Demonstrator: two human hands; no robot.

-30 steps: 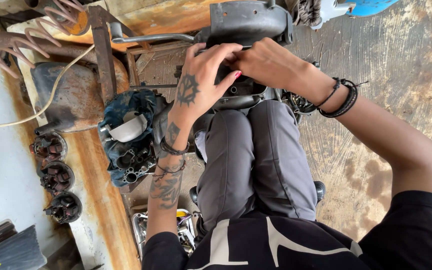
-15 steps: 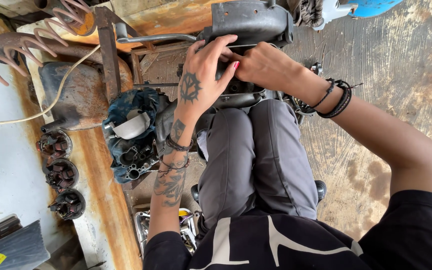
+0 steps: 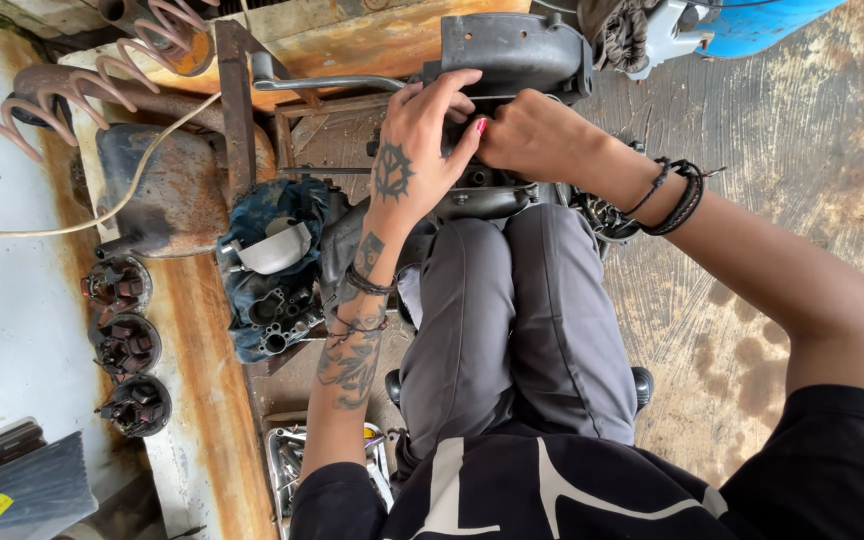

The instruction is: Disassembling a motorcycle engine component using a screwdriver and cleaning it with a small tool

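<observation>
Since the earlier frame your two hands have drawn a little closer together over the same part, and your view has barely shifted.

The largest thing before you is the rusty metal desk (image 3: pixel 202 330) running down the left, with a dark dented tank (image 3: pixel 157 195) lying on its far end. Beyond your knees sits the grey metal housing (image 3: pixel 512 50), at the far middle of the scene, and the dark engine part (image 3: pixel 482 200) you are working on lies just near of it, resting against your lap so both hands can bear on it from above.

Your left hand (image 3: pixel 417 150) is spread over the top of that part, fingers curled down onto it, seemingly to steady it. Your right hand (image 3: pixel 532 135) presses in from the right, touching the left one; its fingers are hidden, so you cannot tell whether that grip is clenched or loose, nor whether the left truly clasps anything.

Left of your left forearm a blue-stained carburettor body (image 3: pixel 272 275) sits on the desk edge, close enough to catch your elbow. A bent steel rod (image 3: pixel 322 83) crosses just far of your left hand. Three small round motor parts (image 3: pixel 124 345) stand in a row on the left, well apart from your hands. Near you, a tray of tools (image 3: pixel 292 460) lies beneath your left arm.
</observation>
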